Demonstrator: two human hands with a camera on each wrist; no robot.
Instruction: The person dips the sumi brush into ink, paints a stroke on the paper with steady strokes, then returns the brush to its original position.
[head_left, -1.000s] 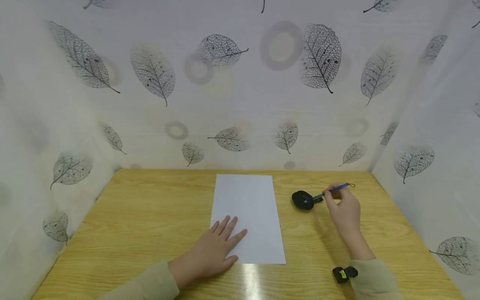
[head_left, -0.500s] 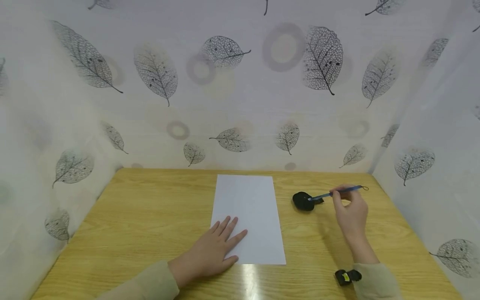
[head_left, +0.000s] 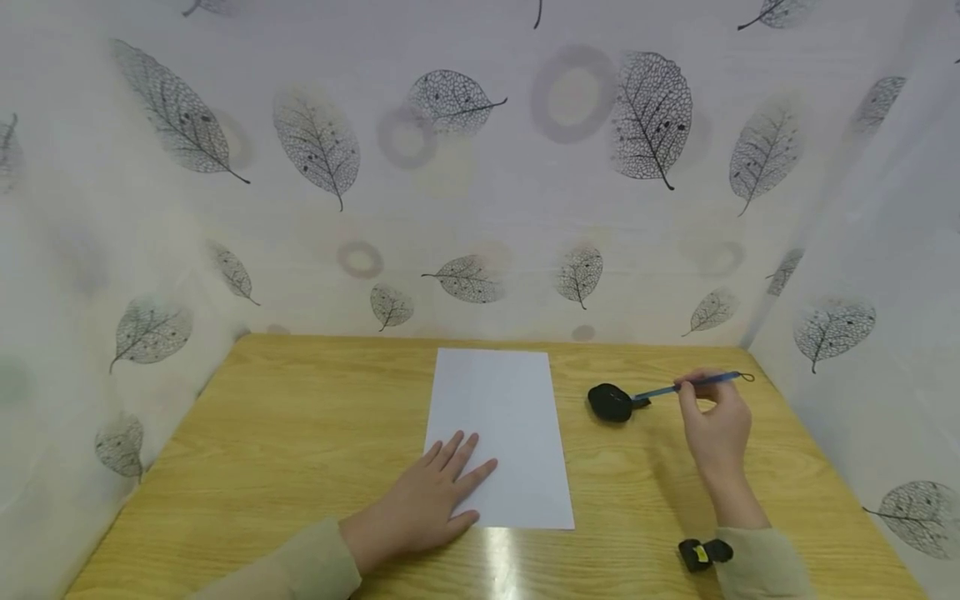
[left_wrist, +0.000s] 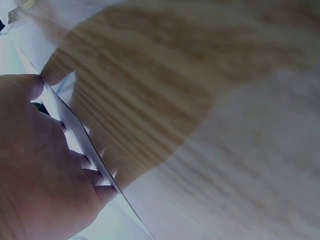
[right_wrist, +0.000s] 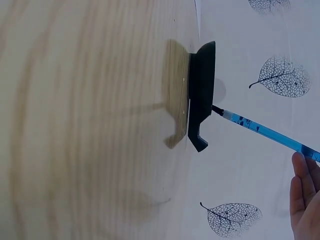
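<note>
A white sheet of paper [head_left: 506, 408] lies on the wooden table, and my left hand [head_left: 423, 500] rests on its lower left part with the fingers spread. In the left wrist view, the fingertips [left_wrist: 106, 192] meet the sheet's edge. To the right of the paper stands a small black ink dish [head_left: 609, 403] with a short handle. My right hand [head_left: 716, 429] pinches a blue writing brush [head_left: 656, 392] with a hanging loop at its end. In the right wrist view, the brush's dark bristles [right_wrist: 217, 110] are right at the dish's rim, near the handle.
The yellow wooden table [head_left: 315, 417] is ringed by a pale curtain [head_left: 480, 208] printed with leaves, behind and on both sides. A black strapped device [head_left: 703, 553] sits at the right sleeve.
My right hand has moved to the right with the brush, whose tip has shifted from the middle of the ink dish toward its handle side. The left hand stays on the paper.
</note>
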